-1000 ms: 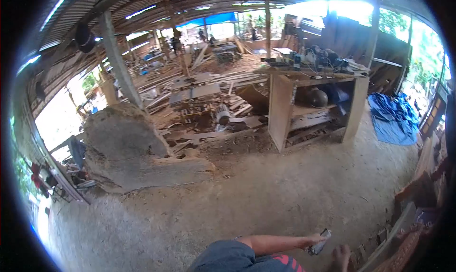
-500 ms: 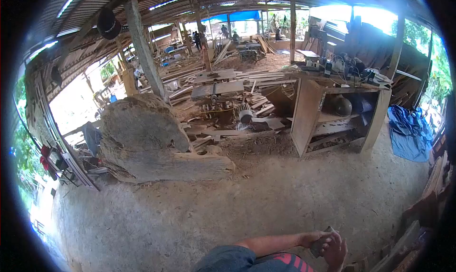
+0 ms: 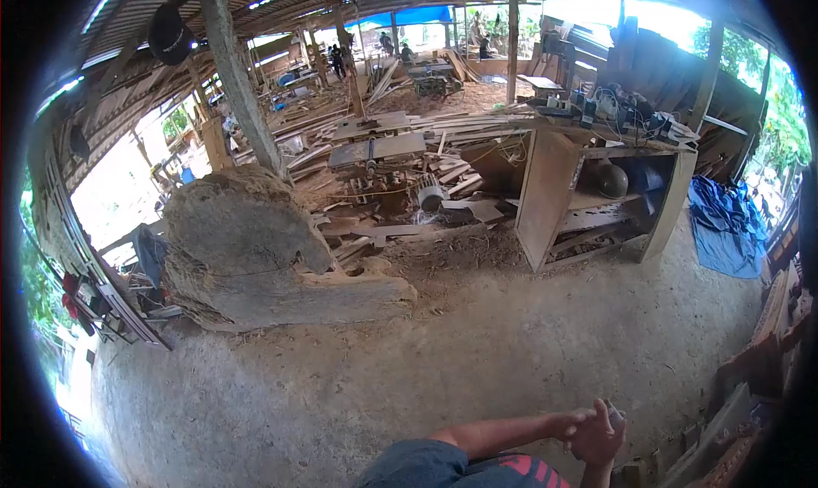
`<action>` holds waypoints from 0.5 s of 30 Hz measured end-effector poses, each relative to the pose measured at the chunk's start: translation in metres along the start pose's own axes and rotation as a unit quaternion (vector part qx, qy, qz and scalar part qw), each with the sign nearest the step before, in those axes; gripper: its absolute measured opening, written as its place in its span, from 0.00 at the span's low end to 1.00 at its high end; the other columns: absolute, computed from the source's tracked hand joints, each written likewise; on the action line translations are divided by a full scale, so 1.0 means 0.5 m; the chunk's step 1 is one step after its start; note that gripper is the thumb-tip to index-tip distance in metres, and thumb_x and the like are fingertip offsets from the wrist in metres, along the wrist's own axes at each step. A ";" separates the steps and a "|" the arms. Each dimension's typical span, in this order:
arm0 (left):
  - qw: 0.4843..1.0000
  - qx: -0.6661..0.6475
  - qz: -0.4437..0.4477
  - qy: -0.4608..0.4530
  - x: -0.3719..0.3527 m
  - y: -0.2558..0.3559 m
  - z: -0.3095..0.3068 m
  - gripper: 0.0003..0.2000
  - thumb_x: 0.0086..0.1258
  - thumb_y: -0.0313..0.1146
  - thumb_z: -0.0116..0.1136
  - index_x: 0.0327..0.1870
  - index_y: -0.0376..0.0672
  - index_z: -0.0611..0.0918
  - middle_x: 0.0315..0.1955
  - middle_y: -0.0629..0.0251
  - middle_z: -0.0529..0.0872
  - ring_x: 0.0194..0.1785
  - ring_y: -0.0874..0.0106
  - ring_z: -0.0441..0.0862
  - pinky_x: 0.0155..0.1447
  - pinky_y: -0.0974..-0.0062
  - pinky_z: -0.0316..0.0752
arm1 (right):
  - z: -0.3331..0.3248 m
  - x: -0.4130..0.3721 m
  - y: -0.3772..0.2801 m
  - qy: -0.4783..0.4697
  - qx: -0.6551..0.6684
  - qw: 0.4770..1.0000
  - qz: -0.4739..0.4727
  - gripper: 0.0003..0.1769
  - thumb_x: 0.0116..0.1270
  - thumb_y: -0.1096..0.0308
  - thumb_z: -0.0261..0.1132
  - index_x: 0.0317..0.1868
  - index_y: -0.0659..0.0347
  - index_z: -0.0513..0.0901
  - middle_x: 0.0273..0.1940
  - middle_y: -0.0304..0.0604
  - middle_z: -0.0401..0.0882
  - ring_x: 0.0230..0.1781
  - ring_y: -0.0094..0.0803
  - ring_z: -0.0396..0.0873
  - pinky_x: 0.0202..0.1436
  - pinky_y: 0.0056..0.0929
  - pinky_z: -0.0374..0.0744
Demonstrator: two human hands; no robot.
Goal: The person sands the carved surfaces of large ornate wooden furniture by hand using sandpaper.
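Note:
My right hand [image 3: 599,441] is closed around a small grey flat object [image 3: 616,416], whose end sticks out past the fingers; its kind I cannot tell. Against it, my left hand [image 3: 573,422] reaches in from the left with bent fingers, partly hidden behind the right. Both hands are together low in the view, in front of my dark shirt and above the concrete floor [image 3: 477,360].
A large weathered wood slab [image 3: 247,241] stands ahead on the left. An open wooden cabinet [image 3: 545,194] on the right carries tools and cables. Behind are lumber piles and a machine table [image 3: 375,150]. A blue tarp [image 3: 724,232] and boards [image 3: 724,437] lie at right.
The view has shifted slightly to the right. The small object has turned between my hands: its flat side showed between them before, and now its end shows beyond the right hand's fingers.

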State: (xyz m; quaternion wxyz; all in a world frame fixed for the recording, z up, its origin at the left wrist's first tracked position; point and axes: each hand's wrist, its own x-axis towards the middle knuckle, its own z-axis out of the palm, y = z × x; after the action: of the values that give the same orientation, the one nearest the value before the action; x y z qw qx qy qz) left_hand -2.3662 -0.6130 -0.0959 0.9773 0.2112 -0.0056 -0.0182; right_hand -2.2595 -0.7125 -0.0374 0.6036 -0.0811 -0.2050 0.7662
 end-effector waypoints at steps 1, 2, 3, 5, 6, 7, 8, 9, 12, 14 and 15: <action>1.000 0.009 -0.010 -0.022 -0.005 0.014 0.000 0.27 0.76 0.51 0.52 0.69 0.46 0.67 0.42 0.71 0.81 0.36 0.75 0.81 0.38 0.69 0.83 | -0.008 -0.007 -0.002 0.002 0.008 1.000 0.007 0.40 0.73 0.34 0.49 0.78 0.46 0.58 0.67 0.59 0.69 0.61 0.62 0.73 0.54 0.66 0.76; 0.999 0.017 -0.019 -0.044 -0.011 0.027 0.000 0.29 0.74 0.52 0.55 0.71 0.47 0.66 0.43 0.70 0.81 0.37 0.76 0.82 0.37 0.70 0.83 | -0.016 -0.015 -0.003 0.004 0.016 1.000 0.015 0.41 0.72 0.33 0.50 0.78 0.45 0.57 0.68 0.59 0.68 0.61 0.64 0.72 0.54 0.67 0.77; 0.997 0.025 -0.029 -0.064 -0.019 0.038 0.001 0.32 0.72 0.53 0.57 0.72 0.47 0.65 0.45 0.70 0.81 0.37 0.77 0.82 0.35 0.71 0.83 | -0.022 -0.029 -0.003 0.005 0.019 1.000 0.015 0.41 0.72 0.33 0.50 0.78 0.45 0.57 0.68 0.59 0.68 0.61 0.64 0.72 0.54 0.67 0.77; 0.999 -0.001 -0.023 -0.030 -0.045 0.058 0.049 0.32 0.73 0.52 0.56 0.73 0.48 0.64 0.43 0.69 0.82 0.32 0.77 0.81 0.30 0.72 0.82 | -0.030 -0.056 -0.004 0.187 0.078 0.977 -0.059 0.41 0.72 0.32 0.49 0.78 0.43 0.57 0.69 0.59 0.66 0.61 0.66 0.72 0.53 0.67 0.77; 1.000 -0.024 -0.016 0.003 -0.052 0.061 0.065 0.31 0.74 0.52 0.55 0.73 0.49 0.64 0.41 0.67 0.82 0.28 0.77 0.81 0.25 0.72 0.81 | -0.033 -0.055 -0.004 0.188 0.080 0.977 -0.059 0.41 0.72 0.32 0.49 0.78 0.43 0.57 0.69 0.59 0.66 0.61 0.66 0.72 0.53 0.67 0.77; 1.000 -0.025 -0.017 0.006 -0.038 0.038 0.037 0.31 0.74 0.52 0.55 0.73 0.49 0.64 0.41 0.67 0.82 0.28 0.77 0.81 0.25 0.72 0.81 | -0.036 -0.049 -0.005 0.115 0.048 0.992 -0.029 0.41 0.72 0.32 0.49 0.78 0.43 0.56 0.69 0.59 0.65 0.61 0.67 0.72 0.53 0.67 0.77; 0.999 -0.028 -0.020 0.010 -0.026 0.018 0.012 0.31 0.74 0.52 0.54 0.73 0.49 0.64 0.40 0.68 0.82 0.27 0.77 0.81 0.25 0.71 0.81 | -0.039 -0.043 -0.005 0.041 0.015 0.999 0.001 0.41 0.73 0.33 0.49 0.78 0.43 0.55 0.69 0.59 0.65 0.61 0.67 0.71 0.54 0.68 0.77; 0.999 -0.032 -0.023 0.009 -0.021 0.009 0.002 0.30 0.75 0.51 0.53 0.73 0.49 0.64 0.39 0.68 0.82 0.27 0.76 0.80 0.25 0.70 0.81 | -0.041 -0.033 -0.002 0.042 0.017 0.999 -0.001 0.41 0.73 0.33 0.49 0.78 0.43 0.55 0.69 0.59 0.65 0.61 0.67 0.71 0.54 0.68 0.77; 0.999 -0.045 -0.022 0.001 -0.006 -0.010 -0.017 0.28 0.77 0.50 0.50 0.73 0.49 0.64 0.35 0.70 0.82 0.25 0.75 0.80 0.25 0.67 0.82 | -0.028 0.001 0.011 -0.015 0.084 0.996 0.018 0.41 0.73 0.34 0.49 0.79 0.43 0.53 0.70 0.61 0.65 0.62 0.68 0.71 0.56 0.69 0.76; 0.998 -0.058 -0.020 -0.020 -0.003 -0.016 -0.022 0.27 0.78 0.50 0.48 0.73 0.50 0.64 0.32 0.71 0.81 0.23 0.74 0.80 0.25 0.65 0.82 | -0.017 0.012 0.009 -0.007 0.026 0.998 0.048 0.41 0.73 0.35 0.50 0.80 0.42 0.51 0.70 0.63 0.64 0.62 0.69 0.71 0.57 0.68 0.75; 0.997 -0.071 -0.020 -0.036 -0.002 -0.016 -0.021 0.27 0.78 0.49 0.47 0.73 0.50 0.64 0.31 0.72 0.81 0.23 0.73 0.79 0.25 0.64 0.82 | -0.031 0.005 0.002 -0.009 0.027 0.999 0.047 0.41 0.73 0.35 0.50 0.80 0.42 0.51 0.70 0.63 0.64 0.62 0.69 0.71 0.57 0.68 0.75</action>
State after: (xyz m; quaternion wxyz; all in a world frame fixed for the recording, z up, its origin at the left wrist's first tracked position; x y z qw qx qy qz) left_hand -2.3671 -0.6161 -0.1087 0.9884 0.1407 -0.0352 -0.0458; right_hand -2.2553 -0.7070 -0.0516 0.5673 -0.0677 -0.1856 0.7995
